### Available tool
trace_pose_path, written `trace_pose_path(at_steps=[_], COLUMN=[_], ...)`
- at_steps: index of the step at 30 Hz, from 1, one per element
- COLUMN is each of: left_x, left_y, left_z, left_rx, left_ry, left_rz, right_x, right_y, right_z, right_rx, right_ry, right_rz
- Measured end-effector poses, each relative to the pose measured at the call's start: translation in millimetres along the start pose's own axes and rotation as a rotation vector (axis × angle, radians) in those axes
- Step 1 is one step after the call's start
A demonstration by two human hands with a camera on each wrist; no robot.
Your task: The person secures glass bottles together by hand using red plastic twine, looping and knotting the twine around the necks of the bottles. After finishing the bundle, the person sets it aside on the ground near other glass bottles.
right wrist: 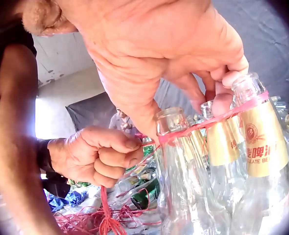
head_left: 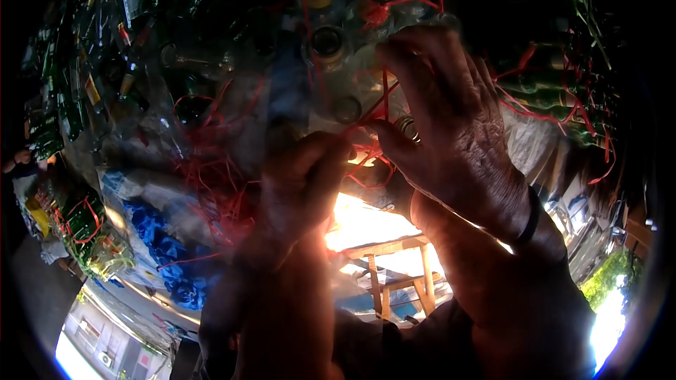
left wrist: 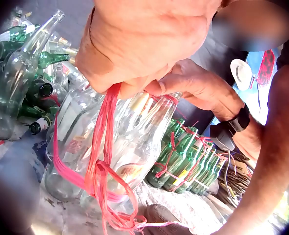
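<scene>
Clear glass bottles stand bunched together, with a red plastic strip running round their necks. My left hand has its fingers curled and pinches the red strip beside the bunch; a length of strip hangs below that hand in the left wrist view. Over the bottle tops is my right hand, its fingers bent loosely down among the necks and touching them. In the head view my left hand and right hand are dark against the bright floor.
Green bottles tied with red strip stand beside the bunch. Loose bottles lie piled at the left. A red strip tangle, blue plastic and a wooden stool are nearby. Another person shows in the background.
</scene>
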State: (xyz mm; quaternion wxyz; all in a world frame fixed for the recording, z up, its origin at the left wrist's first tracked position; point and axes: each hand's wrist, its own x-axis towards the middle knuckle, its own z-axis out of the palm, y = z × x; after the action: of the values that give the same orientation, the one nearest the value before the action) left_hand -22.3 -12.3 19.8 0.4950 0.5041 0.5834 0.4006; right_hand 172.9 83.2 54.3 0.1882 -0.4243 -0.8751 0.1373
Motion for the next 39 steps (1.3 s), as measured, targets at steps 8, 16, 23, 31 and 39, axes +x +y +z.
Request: trace_pose_path(at_steps=[8,16,23,31,39], left_x=[1,4,10,26,52], left_y=[-2,4,11,38,58], left_z=[-8,-9,-11,-24,-31], left_rx=[0.122,0.179,0.256,0.438,0.618], left_ry=[-0.052,-0.026,0.005,-0.088,-0.171], left_rz=[0.03,0.092,0.168,0.316,0.529], right_x=[-1,0,-1,-2,-3], right_y=[0,1,2,3,3], right_z=[2,3,8,10,10], right_rx=[0.018,0.055,0.036,0.043,0.039], right_ry=[0.013,0.008,0.066,0.098,0.092], right_rz=[0.011,0.036,0.028,0.016,0.002])
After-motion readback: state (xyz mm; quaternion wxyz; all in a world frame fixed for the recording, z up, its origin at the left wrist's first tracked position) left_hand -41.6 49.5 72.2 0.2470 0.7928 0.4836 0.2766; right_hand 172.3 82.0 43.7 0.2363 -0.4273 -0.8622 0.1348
